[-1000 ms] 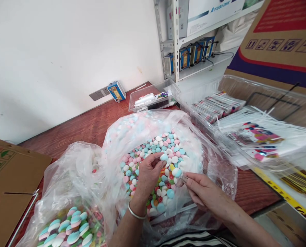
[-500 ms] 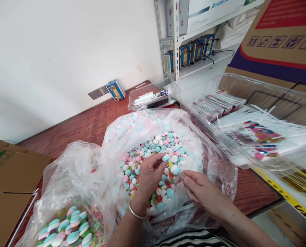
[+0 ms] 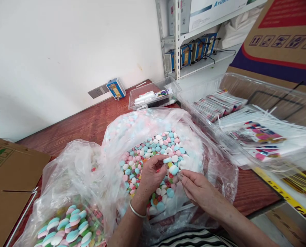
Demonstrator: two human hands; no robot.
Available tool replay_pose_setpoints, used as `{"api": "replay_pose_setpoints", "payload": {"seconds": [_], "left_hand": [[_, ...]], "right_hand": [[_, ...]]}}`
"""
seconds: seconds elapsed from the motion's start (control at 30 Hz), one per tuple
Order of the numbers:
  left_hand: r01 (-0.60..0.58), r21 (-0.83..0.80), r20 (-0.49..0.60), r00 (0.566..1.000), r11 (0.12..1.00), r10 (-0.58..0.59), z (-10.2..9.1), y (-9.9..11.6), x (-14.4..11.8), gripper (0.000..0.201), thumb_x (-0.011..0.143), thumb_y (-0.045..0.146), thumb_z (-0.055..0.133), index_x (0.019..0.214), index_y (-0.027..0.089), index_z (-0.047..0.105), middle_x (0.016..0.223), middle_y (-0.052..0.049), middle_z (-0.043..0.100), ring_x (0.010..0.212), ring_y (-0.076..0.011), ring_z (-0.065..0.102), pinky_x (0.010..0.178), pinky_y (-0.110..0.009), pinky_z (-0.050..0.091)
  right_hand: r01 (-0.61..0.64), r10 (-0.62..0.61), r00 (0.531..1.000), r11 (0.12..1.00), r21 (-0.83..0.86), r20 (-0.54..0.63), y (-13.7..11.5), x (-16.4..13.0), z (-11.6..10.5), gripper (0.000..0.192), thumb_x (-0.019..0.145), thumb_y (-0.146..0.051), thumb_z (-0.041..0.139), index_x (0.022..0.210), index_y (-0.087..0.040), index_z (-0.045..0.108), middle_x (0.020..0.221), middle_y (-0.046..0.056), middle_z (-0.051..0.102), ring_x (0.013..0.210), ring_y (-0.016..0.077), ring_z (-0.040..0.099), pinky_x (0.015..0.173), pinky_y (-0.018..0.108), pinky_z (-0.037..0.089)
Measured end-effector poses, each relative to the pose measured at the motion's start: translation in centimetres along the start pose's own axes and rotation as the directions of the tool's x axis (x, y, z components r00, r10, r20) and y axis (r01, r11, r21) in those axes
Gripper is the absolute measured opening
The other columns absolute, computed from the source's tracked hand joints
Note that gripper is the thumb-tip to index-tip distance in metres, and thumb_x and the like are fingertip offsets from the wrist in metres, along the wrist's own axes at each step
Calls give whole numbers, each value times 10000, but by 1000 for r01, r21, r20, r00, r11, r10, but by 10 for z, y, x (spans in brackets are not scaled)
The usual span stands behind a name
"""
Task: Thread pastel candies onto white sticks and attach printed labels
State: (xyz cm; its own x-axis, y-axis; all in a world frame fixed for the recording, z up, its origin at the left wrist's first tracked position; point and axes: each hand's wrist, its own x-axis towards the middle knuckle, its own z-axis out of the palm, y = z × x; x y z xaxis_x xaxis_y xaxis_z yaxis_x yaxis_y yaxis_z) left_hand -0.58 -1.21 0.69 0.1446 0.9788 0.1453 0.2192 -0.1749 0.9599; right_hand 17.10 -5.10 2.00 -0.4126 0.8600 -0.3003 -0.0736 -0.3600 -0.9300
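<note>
A large clear plastic bag (image 3: 194,137) lies open on the table, full of small pink, blue and white candies (image 3: 155,145). My left hand (image 3: 149,176), with a silver bangle at the wrist, is cupped inside the bag, and small candies lie in its palm. Its fingertips touch a blue-white candy (image 3: 167,160). My right hand (image 3: 196,188) reaches in from the right, its fingertips pinched beside a blue-white candy (image 3: 174,169) and close to the left hand's fingers.
A second clear bag (image 3: 73,178) at lower left holds larger twisted pastel candies (image 3: 65,228). Clear trays (image 3: 271,103) with printed packets sit to the right, and a small clear box (image 3: 155,96) behind. Cardboard (image 3: 11,178) lies left; a shelf rack (image 3: 178,37) stands behind.
My left hand's fingers have curled further around the candies in its palm. My right hand has edged left and up, closer to the left hand.
</note>
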Motion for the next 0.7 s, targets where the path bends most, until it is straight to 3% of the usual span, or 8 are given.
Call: {"api": "replay_pose_setpoints", "payload": {"seconds": [0.17,0.33,0.43,0.53,0.63,0.7], "left_hand": [[-53,81,-2,999,995,54,3,9,-7,227,862,167,581,1061,208,683,924,-49,663,793,-150,609,690,-256,496],[-107,138,-51,992,985,115,3,8,-17,276,894,170,550,1130,239,675,1037,-59,684,944,-177,637,822,-298,516],[-27,89,-69,997,996,33,-7,7,-22,385,931,223,511,1309,273,570,1180,-62,669,959,-172,663,854,-324,543],[90,62,-131,988,994,-81,-27,7,-24,465,954,260,463,1418,278,438,1169,-58,679,849,-155,692,778,-330,579],[154,294,-227,970,943,-88,-49,4,-25,329,932,241,498,1242,245,607,1049,-41,715,855,-169,687,780,-332,566],[136,500,-196,980,855,-41,-57,0,-27,218,902,204,541,1051,231,698,999,-39,721,897,-187,670,816,-344,542]], "right_hand": [[59,-63,997,992,-109,-37,6,8,3,255,932,-425,421,772,-235,478,506,-107,282,427,93,236,424,213,253],[167,-223,968,912,-374,-112,8,14,6,287,934,-402,405,740,-217,508,638,-39,460,593,139,432,578,254,386],[185,-261,962,838,-514,-80,8,13,2,290,937,-367,409,716,-212,515,653,-28,505,634,153,472,593,256,378],[191,-300,949,793,-579,-98,7,8,-6,243,921,-303,410,711,-216,495,647,-34,503,620,149,480,577,249,369],[212,-321,942,798,-565,-99,7,4,-12,244,934,-318,392,774,-211,542,724,-14,577,670,160,528,607,248,407],[207,-315,942,812,-546,-111,8,1,-14,263,946,-356,395,824,-208,575,773,-2,618,709,169,557,632,249,428]]}}
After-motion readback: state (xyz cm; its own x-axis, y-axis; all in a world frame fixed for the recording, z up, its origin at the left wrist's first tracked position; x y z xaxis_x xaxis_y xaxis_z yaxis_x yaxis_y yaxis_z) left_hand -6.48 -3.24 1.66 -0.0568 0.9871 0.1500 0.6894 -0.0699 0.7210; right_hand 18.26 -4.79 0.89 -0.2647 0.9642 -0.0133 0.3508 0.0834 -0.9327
